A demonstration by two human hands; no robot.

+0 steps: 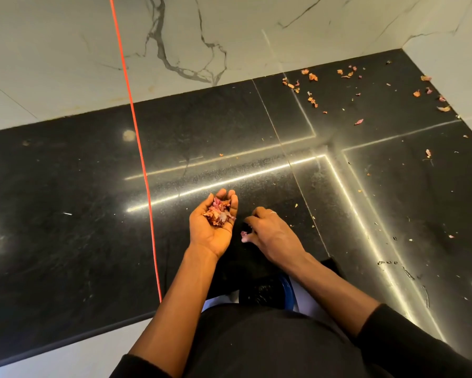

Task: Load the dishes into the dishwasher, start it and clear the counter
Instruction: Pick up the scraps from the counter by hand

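Black speckled counter (65,186); pink-orange peels (218,211); grey-veined white wall (229,28).

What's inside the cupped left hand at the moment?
A heap of pink and orange onion peels lies in the left hand, covering the palm's middle and finger bases. Whatever sits under the heap is hidden. The right hand pinches a pink peel scrap beside it.
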